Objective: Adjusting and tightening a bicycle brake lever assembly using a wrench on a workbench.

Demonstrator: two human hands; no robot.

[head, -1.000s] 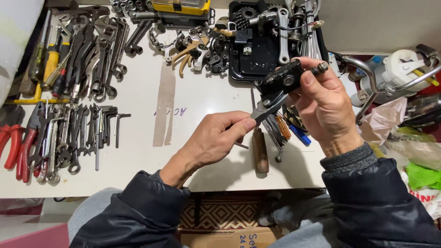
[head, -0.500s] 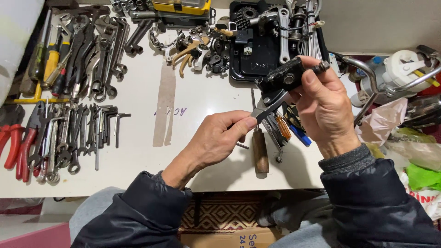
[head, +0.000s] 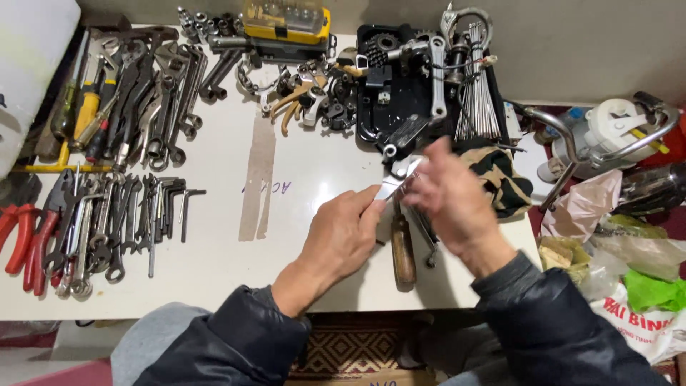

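The white table carries rows of wrenches at its 10 o'clock, and just right of centre the two hands meet over it. The right hand, blurred, curls loosely around a small black part at its 11 o'clock. The left hand pinches a metal tool between thumb and fingers, its tip pointing to 1 o'clock toward that part.

Both forearms, in dark sleeves, reach up from six o'clock. The left hand lies knuckles up, fingers curled and pinched towards one o'clock. The right hand, blurred, sits at its two o'clock, fingers pointing to ten
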